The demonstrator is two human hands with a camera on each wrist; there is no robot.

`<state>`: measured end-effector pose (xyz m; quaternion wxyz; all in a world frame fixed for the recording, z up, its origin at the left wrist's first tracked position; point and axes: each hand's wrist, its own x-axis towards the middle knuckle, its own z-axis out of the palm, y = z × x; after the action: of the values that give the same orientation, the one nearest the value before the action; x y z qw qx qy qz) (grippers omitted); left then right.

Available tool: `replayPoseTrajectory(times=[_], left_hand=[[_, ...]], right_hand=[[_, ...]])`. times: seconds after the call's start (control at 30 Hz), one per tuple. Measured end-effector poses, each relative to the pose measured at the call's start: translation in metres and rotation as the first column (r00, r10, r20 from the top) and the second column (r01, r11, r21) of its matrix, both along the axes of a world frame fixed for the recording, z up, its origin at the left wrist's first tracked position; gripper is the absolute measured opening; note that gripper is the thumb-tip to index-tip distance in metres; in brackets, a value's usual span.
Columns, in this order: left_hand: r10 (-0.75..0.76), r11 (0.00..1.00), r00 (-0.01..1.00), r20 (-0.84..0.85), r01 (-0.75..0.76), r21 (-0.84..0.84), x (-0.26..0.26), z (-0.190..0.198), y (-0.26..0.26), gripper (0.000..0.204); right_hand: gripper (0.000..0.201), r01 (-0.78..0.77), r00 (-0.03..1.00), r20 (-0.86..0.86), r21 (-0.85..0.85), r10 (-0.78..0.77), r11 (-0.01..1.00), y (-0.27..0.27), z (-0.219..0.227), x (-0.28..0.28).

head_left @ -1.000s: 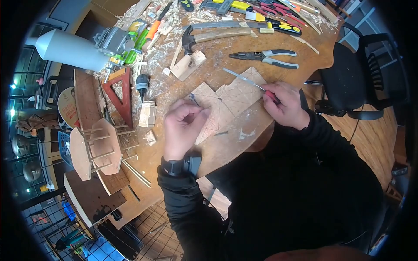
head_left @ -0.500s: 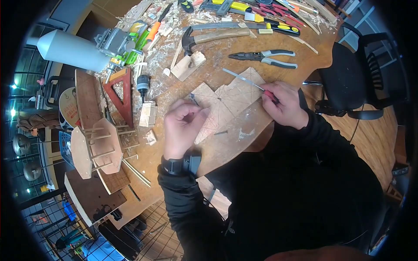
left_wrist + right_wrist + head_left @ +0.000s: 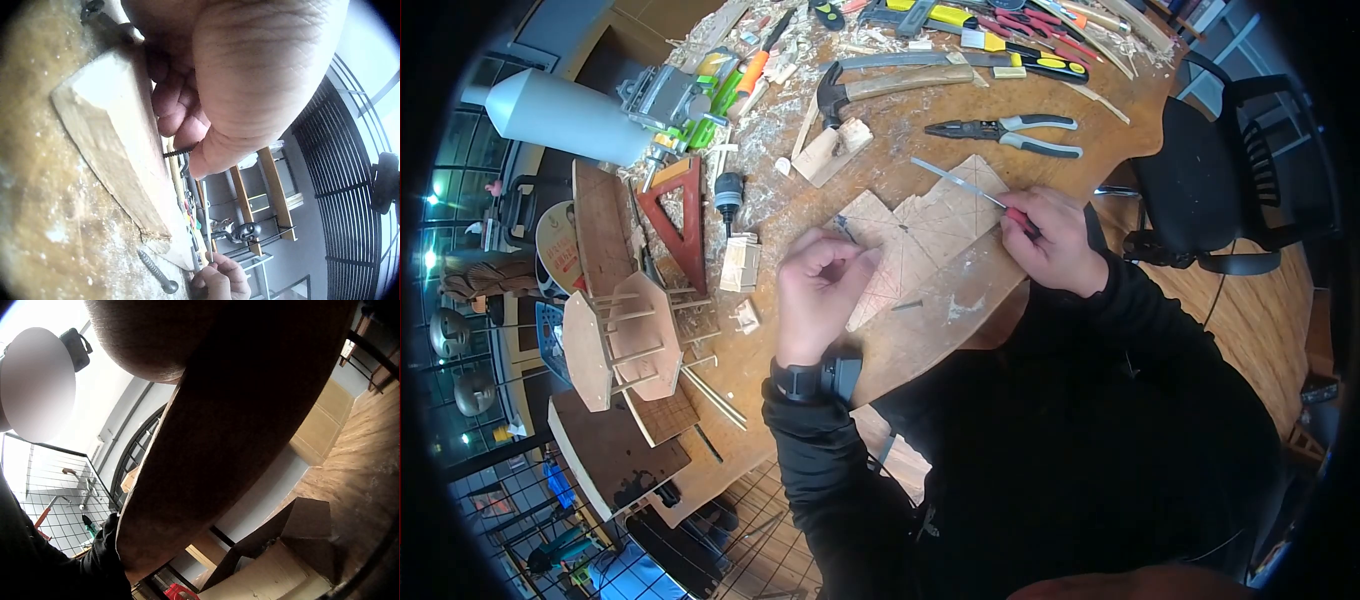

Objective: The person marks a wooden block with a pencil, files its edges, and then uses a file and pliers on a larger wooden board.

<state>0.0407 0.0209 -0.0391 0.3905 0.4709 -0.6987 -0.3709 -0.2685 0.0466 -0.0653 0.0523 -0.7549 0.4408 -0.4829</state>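
Observation:
My left hand [image 3: 820, 285] is over the left part of a pale wooden board [image 3: 945, 222] marked with crossing pencil lines. In the left wrist view, its thumb and fingers pinch a dark screw [image 3: 177, 153] close against the board's face. The right hand [image 3: 1055, 240] grips the red handle [image 3: 1022, 221] of a slim tool, seemingly a needle file. Its flat metal blade [image 3: 955, 180] reaches over the board's far right corner. A loose screw [image 3: 907, 305] lies on the table near the board's front edge. The right wrist view shows mostly the table's dark edge [image 3: 225, 425].
Pliers [image 3: 1005, 132], a claw hammer [image 3: 900, 82] and a notched wood block [image 3: 832, 152] lie beyond the board. To the left are a red set square [image 3: 675, 225], a driver bit holder [image 3: 727, 200] and an octagonal wooden frame [image 3: 635, 340]. Shavings and tools crowd the far side.

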Motion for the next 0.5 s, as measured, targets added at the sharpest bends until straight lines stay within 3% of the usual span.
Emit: replayPoseTrajectory(times=[0.5], left_hand=[[0.019, 0.999, 1.0, 0.001, -0.019, 0.035, -0.0011, 0.0024, 0.0018, 0.011]], right_hand=[[0.019, 0.002, 1.0, 0.001, 0.0, -0.002, 1.0, 0.0001, -0.0003, 0.0001]])
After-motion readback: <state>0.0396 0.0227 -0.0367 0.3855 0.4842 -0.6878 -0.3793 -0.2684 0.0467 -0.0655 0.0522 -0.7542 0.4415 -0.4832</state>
